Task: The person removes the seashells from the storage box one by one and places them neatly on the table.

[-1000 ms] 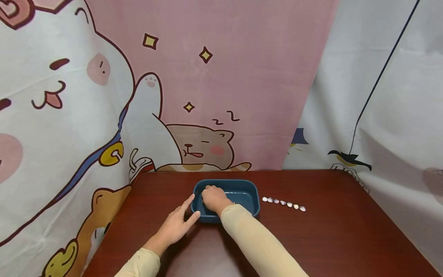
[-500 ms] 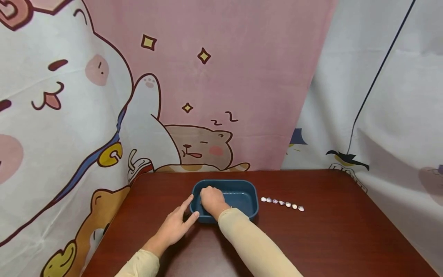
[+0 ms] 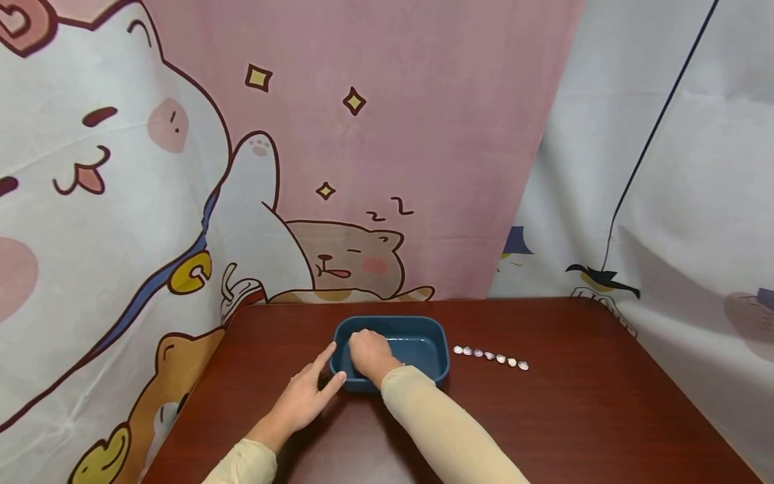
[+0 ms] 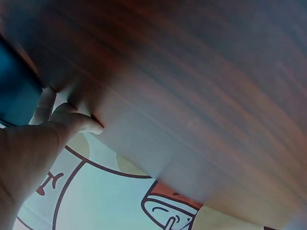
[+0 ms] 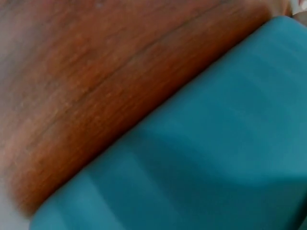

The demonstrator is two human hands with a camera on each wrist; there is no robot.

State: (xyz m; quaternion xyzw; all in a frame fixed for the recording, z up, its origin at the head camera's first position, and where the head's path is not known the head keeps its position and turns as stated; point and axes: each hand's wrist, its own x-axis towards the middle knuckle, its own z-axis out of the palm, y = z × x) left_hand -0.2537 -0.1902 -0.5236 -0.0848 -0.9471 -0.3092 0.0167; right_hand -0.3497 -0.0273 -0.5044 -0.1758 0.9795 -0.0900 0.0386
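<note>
A blue rectangular basin [image 3: 423, 346] stands toward the far side of the table. My right hand [image 3: 370, 353] reaches down into its left half, knuckles up and fingers bent. The fingertips are hidden, so whatever may lie beneath them does not show. At the basin's left end, my left hand [image 3: 302, 396] has its thumb and index finger spread beside the front left corner, close to the wall. In the left wrist view, the fingers of that hand [image 4: 53, 120] lie on the table next to the basin [image 4: 17, 86]. The right wrist view shows the basin wall [image 5: 192, 158] but not the hand.
A slanting row of several small white-and-purple shells [image 3: 490, 356] lies right of the basin. The dark red-brown wooden table [image 3: 574, 410] carries everything. A cloth backdrop with cartoon animals [image 3: 363, 255] hangs behind and at the left.
The view has shifted slightly, moving the whole scene a little left and down. Both hands keep their places at the basin, and the shell row stays as it was.
</note>
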